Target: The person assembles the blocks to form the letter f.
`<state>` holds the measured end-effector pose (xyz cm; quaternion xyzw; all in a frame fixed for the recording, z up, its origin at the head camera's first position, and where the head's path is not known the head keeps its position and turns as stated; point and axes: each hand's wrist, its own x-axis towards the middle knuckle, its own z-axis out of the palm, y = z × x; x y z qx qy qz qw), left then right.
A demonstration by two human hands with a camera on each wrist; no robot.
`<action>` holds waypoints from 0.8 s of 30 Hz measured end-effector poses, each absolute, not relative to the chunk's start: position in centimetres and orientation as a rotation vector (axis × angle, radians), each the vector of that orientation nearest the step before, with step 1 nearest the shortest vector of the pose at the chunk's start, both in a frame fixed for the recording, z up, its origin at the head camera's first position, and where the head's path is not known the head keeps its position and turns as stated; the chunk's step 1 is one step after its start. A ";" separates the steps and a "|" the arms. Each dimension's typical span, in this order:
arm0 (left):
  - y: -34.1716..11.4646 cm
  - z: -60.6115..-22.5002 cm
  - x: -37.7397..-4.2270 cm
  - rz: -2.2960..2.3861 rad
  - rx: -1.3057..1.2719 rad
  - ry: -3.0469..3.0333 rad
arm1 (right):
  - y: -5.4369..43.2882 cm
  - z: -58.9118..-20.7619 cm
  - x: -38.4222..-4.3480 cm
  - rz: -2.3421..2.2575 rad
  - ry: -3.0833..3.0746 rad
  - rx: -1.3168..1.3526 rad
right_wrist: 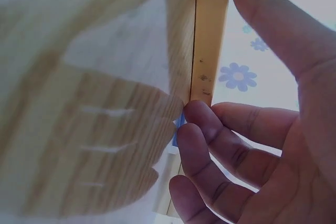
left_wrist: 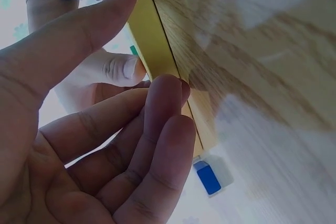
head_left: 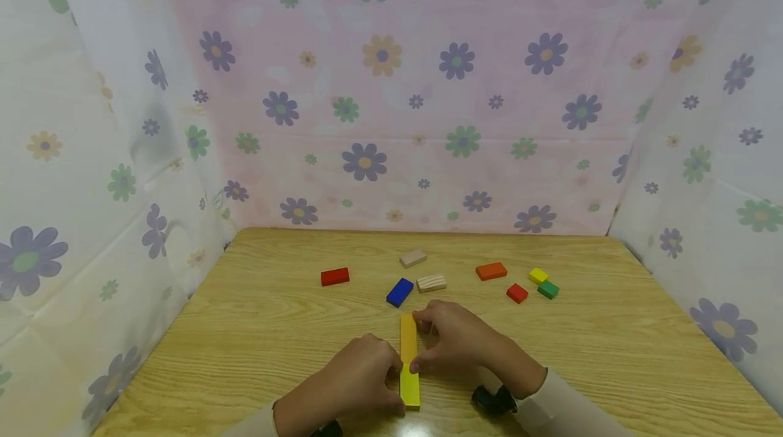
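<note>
A yellow block [head_left: 410, 391] and a yellow-orange block [head_left: 408, 338] lie end to end in a line on the table, touching at their short ends. My left hand [head_left: 366, 372] holds the yellow block from the left, its thumb at the near end and its fingertips by the joint. From the right, my right hand [head_left: 457, 336] grips the yellow-orange block [right_wrist: 207, 45], thumb beside the joint and fingers near the far end. Just beyond the line lies a blue block [head_left: 400, 293], with a striped wooden block [head_left: 431, 283] close by on its right.
Farther back lie a plain wooden block [head_left: 413, 258], a red block [head_left: 335, 276] to the left and an orange block [head_left: 491, 270] to the right. Small red [head_left: 516, 293], yellow [head_left: 538, 275] and green [head_left: 548, 289] blocks sit at the right. Flowered cloth [head_left: 391, 97] walls surround the wooden table [head_left: 275, 328].
</note>
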<state>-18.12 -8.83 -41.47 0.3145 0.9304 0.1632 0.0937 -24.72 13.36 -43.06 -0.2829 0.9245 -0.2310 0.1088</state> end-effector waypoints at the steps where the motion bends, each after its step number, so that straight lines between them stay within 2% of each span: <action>1: -8.8 -41.5 -18.1 0.477 0.938 2.766 | 13.4 -43.1 -24.7 -0.674 2.722 -0.840; 24: -9.2 -41.3 -18.2 0.361 0.975 2.795 | 12.9 -43.2 -24.2 -0.705 2.712 -0.816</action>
